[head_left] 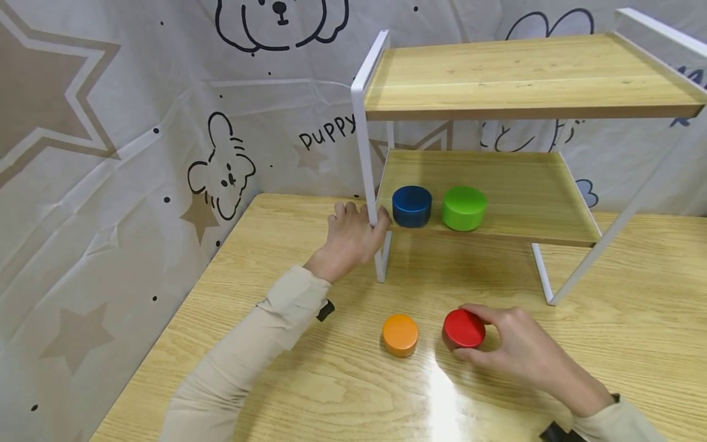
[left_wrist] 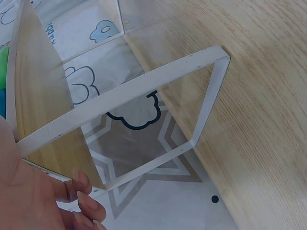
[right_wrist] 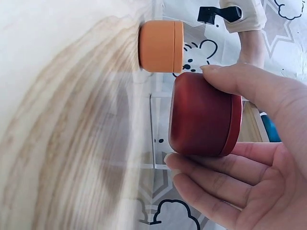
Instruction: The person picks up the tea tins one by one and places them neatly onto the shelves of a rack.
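Between thumb and fingers, my right hand (head_left: 525, 344) holds a round red lidded tin (head_left: 463, 328). The right wrist view shows this red tin (right_wrist: 204, 115) apart from the tabletop, its lid seam visible. Left of it, an orange lidded tin (head_left: 400, 335) stands on the table. My left hand (head_left: 353, 236) grips the left side of a two-tier shelf rack (head_left: 536, 77) at its lower board, thumb in front of the white post. On that lower board sit a blue tin (head_left: 411, 207) and, to its right, a green tin (head_left: 464, 209).
The rack's white metal legs (head_left: 574, 276) stand on the wooden table (head_left: 309, 380). A printed cloth (head_left: 138, 245) with stars and puppy drawings hangs behind and to the left. The rack's upper board overhangs the lower one.
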A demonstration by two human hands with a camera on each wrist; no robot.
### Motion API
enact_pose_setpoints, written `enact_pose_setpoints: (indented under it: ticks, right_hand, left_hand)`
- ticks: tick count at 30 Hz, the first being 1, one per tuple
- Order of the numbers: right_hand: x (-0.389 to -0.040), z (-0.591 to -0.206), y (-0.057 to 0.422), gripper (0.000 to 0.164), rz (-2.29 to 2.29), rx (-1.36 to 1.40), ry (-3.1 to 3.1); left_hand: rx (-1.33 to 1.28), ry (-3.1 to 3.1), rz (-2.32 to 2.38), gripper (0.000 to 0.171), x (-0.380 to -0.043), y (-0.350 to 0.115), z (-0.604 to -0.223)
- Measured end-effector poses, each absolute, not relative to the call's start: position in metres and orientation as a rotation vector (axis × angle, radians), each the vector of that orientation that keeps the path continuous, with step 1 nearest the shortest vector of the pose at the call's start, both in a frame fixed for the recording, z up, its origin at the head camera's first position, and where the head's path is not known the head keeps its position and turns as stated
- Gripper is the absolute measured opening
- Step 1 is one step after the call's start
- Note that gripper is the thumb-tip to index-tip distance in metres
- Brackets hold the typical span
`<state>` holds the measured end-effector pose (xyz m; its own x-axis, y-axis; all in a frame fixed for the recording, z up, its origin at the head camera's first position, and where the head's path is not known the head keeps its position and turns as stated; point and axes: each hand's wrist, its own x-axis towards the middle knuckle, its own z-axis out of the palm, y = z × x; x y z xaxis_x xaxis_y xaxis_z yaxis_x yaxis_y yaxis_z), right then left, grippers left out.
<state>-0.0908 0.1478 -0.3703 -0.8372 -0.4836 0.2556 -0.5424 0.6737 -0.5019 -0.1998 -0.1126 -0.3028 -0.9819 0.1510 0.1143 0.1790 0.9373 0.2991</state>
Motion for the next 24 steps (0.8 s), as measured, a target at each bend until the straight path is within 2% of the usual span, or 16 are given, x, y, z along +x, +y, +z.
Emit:
enact_pose_setpoints:
  ticks: [24]
  right_hand:
    - [-0.095,-0.3601,0.1513,0.054,0.883,0.843,-2.796]
  left_hand:
    - [-0.265,-2.992,-0.486,0.048,-0.2003,-0.1138,-0.3026]
